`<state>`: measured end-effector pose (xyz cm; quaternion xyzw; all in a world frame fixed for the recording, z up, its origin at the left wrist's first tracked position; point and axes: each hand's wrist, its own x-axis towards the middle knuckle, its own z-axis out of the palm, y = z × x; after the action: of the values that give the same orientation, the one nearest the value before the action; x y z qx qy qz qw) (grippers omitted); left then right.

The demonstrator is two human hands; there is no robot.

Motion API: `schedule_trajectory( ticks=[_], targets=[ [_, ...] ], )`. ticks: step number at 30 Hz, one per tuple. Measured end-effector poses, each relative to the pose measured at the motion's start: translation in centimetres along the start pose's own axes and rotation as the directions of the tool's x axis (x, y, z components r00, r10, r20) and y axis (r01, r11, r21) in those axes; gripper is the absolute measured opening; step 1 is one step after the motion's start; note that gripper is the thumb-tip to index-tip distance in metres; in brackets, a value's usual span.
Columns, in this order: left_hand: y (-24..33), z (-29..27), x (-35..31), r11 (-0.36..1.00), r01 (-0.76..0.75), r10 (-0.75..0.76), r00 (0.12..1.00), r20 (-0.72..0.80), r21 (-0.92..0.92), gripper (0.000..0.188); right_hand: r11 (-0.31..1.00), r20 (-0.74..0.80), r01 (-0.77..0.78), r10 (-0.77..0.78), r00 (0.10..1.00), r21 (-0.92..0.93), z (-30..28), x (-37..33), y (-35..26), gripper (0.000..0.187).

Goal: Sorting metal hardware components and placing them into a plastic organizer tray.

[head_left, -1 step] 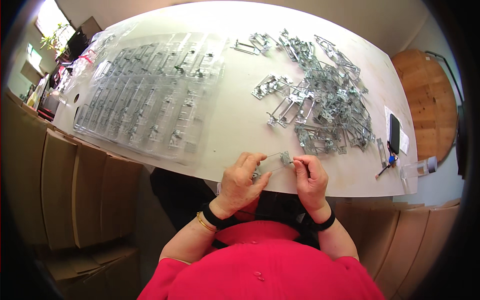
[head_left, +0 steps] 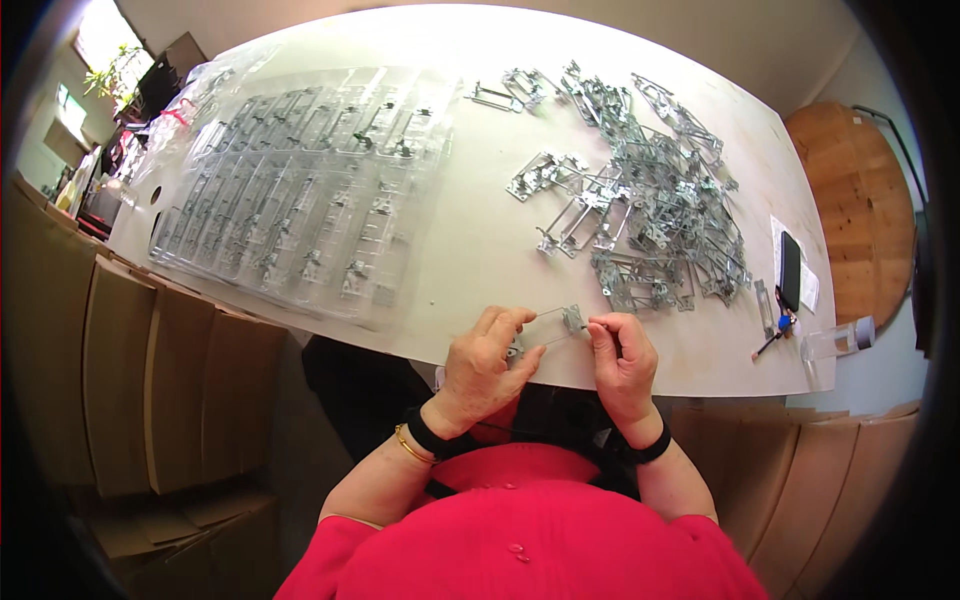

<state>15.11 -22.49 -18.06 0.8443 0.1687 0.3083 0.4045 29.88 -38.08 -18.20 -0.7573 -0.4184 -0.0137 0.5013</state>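
My left hand [head_left: 485, 360] grips a metal bracket [head_left: 572, 319] near the table's front edge, its fingers closed round the left end. The bracket is a silvery frame of two thin rods with a perforated plate at the right end; the left end is mostly covered by my fingers. Thumb and forefinger of my right hand [head_left: 627, 370] are pinched together just beside that right plate. A tiny dark tip shows between them, too small to name. Beyond my hands lies a tangled pile of similar metal brackets [head_left: 660, 180].
Clear plastic trays [head_left: 415, 215] holding rows of brackets cover the white table's left. At the right lie a black phone [head_left: 789, 270], a single bracket [head_left: 765, 308], a thin dark tool with a blue part [head_left: 785, 322] and a clear bottle [head_left: 825, 345]. Cardboard boxes [head_left: 120, 380] stand below.
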Motion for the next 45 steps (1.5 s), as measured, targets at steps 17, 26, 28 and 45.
schedule_trajectory(
  ticks=[17,26,28,45],
  targets=[
    [-0.32,0.14,-0.04,1.0,-0.028,0.028,0.999,-0.015,0.003,0.039,1.0,0.017,-0.025,0.025,1.0,0.009,-0.01,0.0,-0.19,0.006],
    [-0.38,0.21,-0.12,0.998,-0.05,0.051,0.998,-0.038,0.023,0.04,1.0,0.021,-0.025,0.025,0.999,0.001,0.01,-0.1,0.11,0.007],
    [-0.53,0.32,-0.12,0.999,-0.049,0.05,0.998,-0.042,0.022,0.04,0.999,0.025,-0.036,0.036,0.999,0.009,0.1,-0.07,0.12,0.007],
    [-0.69,0.34,-0.41,0.999,-0.041,0.041,0.999,-0.033,0.009,0.041,1.0,0.007,0.014,-0.014,1.0,-0.008,0.31,-0.09,0.27,0.006]
  ],
)
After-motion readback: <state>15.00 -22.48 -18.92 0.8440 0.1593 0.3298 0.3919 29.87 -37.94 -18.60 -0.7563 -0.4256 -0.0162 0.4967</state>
